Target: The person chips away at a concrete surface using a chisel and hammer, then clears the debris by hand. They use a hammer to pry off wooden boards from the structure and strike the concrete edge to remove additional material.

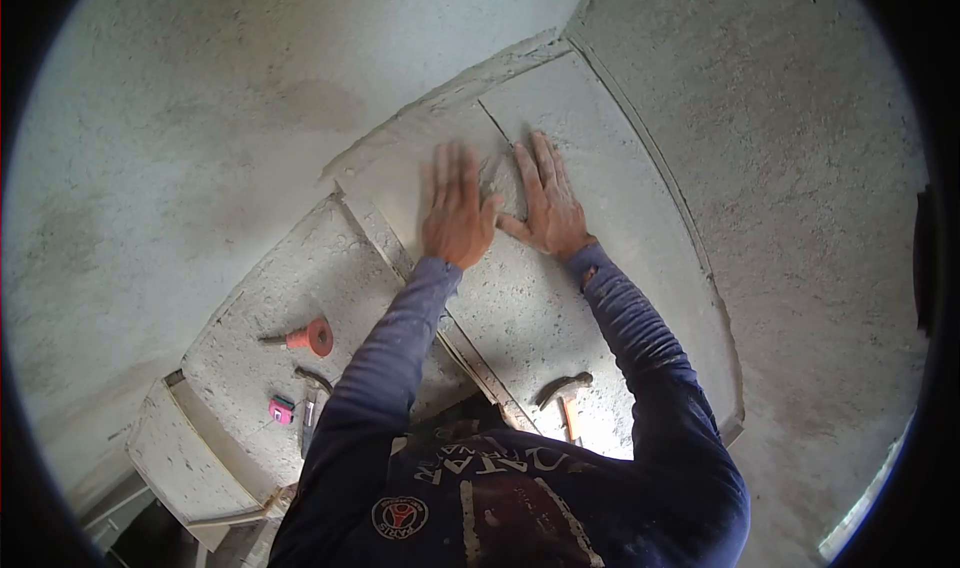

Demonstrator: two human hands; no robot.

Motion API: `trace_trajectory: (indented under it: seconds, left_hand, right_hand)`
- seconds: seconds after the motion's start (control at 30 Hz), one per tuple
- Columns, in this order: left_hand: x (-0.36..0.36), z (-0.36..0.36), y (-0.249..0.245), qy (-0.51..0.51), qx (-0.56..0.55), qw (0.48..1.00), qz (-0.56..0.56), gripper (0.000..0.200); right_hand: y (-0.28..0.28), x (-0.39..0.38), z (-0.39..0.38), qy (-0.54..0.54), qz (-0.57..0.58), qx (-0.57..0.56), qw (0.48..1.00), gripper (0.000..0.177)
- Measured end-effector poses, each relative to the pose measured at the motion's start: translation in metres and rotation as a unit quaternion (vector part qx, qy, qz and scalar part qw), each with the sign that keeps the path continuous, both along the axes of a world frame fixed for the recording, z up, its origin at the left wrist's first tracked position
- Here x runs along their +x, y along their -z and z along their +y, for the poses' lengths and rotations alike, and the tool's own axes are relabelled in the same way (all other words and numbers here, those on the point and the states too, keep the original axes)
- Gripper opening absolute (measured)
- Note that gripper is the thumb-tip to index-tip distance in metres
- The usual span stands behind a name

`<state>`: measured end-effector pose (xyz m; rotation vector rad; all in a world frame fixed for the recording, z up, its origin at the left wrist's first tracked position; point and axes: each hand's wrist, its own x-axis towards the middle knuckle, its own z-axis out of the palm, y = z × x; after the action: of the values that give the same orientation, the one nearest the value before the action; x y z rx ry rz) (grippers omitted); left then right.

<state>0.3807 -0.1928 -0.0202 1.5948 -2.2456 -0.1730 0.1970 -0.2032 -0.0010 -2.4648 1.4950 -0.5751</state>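
My left hand (459, 208) lies palm down on a pale, dusty panel (390, 173), its fingers spread a little and slightly blurred. Beside it, my right hand (550, 200) rests flat with its fingers stretched out and its thumb towards the left hand. Between the fingers of the two hands a dark seam (493, 120) runs down to a rough patch of plaster. Neither hand holds anything. Both forearms reach up from below in dusty blue sleeves.
A claw hammer (568, 400) lies below the right hand. To the lower left are a red-handled chisel (308, 338), a pink tape measure (281, 409) and another hammer (312, 398). A raised strip (460, 346) crosses the surface. Rough walls (200, 118) surround it.
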Motion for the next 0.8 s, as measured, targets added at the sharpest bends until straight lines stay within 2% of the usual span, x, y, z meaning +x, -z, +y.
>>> trace_trajectory:
  seconds: [0.03,0.1,0.13,0.2,0.23,0.3,0.33,0.4,0.43,0.5,0.53,0.57,0.6,0.63,0.67,0.73,0.8]
  left_hand:
    - [-0.004,-0.010,0.002,-0.009,0.001,1.000,-0.001,0.072]
    - [-0.015,-0.026,0.005,0.083,-0.012,0.993,0.085,0.064]
    - [-0.019,-0.029,0.007,0.074,-0.008,0.994,0.083,0.064]
    - [-0.028,-0.030,0.011,0.100,0.009,0.977,0.189,0.063]
    - [-0.031,-0.024,0.012,0.096,0.011,0.977,0.191,0.063]
    - [-0.034,-0.007,0.011,0.070,0.070,0.954,0.283,0.064]
    - [-0.036,0.001,0.008,0.069,0.071,0.954,0.282,0.064]
    - [-0.041,0.017,0.000,0.037,0.127,0.892,0.432,0.068]
    - [-0.046,0.026,-0.001,0.037,0.129,0.891,0.435,0.068]
    - [-0.053,0.036,-0.005,-0.006,0.180,0.776,0.604,0.065]
    - [-0.054,0.044,-0.007,-0.007,0.180,0.774,0.607,0.065]
    - [-0.053,0.048,-0.009,-0.008,0.192,0.762,0.618,0.063]
    - [-0.051,0.051,-0.012,-0.008,0.202,0.751,0.629,0.061]
    - [-0.052,0.056,-0.012,-0.005,0.199,0.752,0.629,0.061]
    - [-0.053,0.061,-0.012,-0.018,0.201,0.758,0.620,0.061]
    - [-0.053,0.068,-0.019,-0.028,0.199,0.765,0.611,0.062]
    - [-0.051,0.083,-0.026,-0.045,0.148,0.789,0.595,0.060]
  right_hand:
    - [0.002,0.001,-0.008,-0.009,-0.001,0.001,1.000,0.097]
    - [0.010,0.001,-0.021,-0.032,-0.055,-0.011,0.998,0.076]
    - [0.017,0.005,-0.022,-0.039,-0.056,-0.007,0.998,0.076]
    - [0.024,0.010,-0.019,0.008,-0.137,0.000,0.991,0.058]
    - [0.023,0.012,-0.014,0.005,-0.135,0.003,0.991,0.058]
    - [0.021,0.024,0.006,0.071,-0.195,-0.005,0.978,0.048]
    - [0.020,0.030,0.015,0.070,-0.196,-0.003,0.978,0.048]
    - [0.016,0.041,0.036,0.159,-0.283,0.069,0.943,0.047]
    - [0.015,0.045,0.047,0.161,-0.279,0.070,0.944,0.047]
    - [0.010,0.055,0.061,0.234,-0.427,0.110,0.866,0.047]
    - [-0.005,0.060,0.067,0.264,-0.468,0.114,0.836,0.046]
    - [0.000,0.058,0.070,0.261,-0.468,0.111,0.837,0.046]
    - [0.004,0.057,0.072,0.260,-0.621,0.181,0.717,0.046]
    - [0.006,0.056,0.076,0.247,-0.747,0.244,0.567,0.046]
    - [0.008,0.054,0.082,0.242,-0.800,0.284,0.470,0.044]
    - [0.007,0.056,0.089,0.236,-0.809,0.286,0.456,0.042]
    - [0.002,0.059,0.103,0.235,-0.815,0.291,0.442,0.040]
